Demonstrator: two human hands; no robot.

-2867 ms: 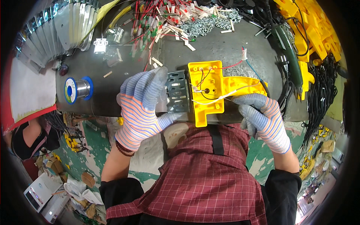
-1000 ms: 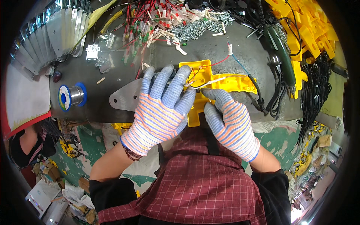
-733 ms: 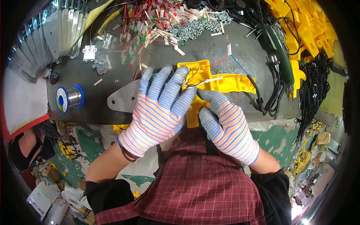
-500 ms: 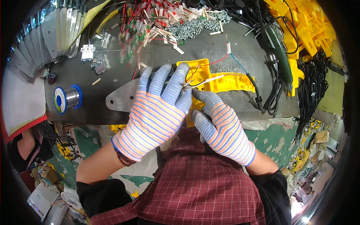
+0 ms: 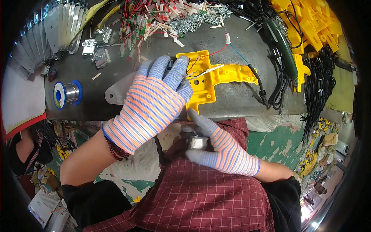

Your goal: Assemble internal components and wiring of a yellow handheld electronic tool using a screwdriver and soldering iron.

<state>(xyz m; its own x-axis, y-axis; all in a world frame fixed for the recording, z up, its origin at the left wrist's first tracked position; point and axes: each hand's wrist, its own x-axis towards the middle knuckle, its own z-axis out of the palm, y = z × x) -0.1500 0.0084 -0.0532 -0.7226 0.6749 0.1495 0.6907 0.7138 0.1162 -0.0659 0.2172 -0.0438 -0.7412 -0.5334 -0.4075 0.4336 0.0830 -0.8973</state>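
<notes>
A yellow plastic housing half [image 5: 201,87] with a curved handle lies at the table's front edge. My gloved left hand [image 5: 154,96] presses over its left side, thumb curled against it and fingers stretched across. Partly under that hand is a flat grey metal blade [image 5: 113,94] with a hole in its tip. Red, blue and white-sleeved wires [image 5: 208,71] run over the housing to a black power cord [image 5: 262,91]. Below the table edge, my gloved right hand [image 5: 224,149] pinches a small silver metal part [image 5: 198,142], blurred by motion. Its index finger is close to the housing's lower end.
A solder spool [image 5: 68,94] stands at left, near small metal parts [image 5: 89,47]. Behind lie indicator lights with red leads [image 5: 135,29] and a heap of nuts [image 5: 189,21]. To the right are a dark green power tool [image 5: 284,54], yellow housings [image 5: 313,27] and black cords [image 5: 321,83].
My right hand has moved down off the housing and now shows a small metal part in its fingers. The housing and my left hand sit slightly higher and further left in view.
</notes>
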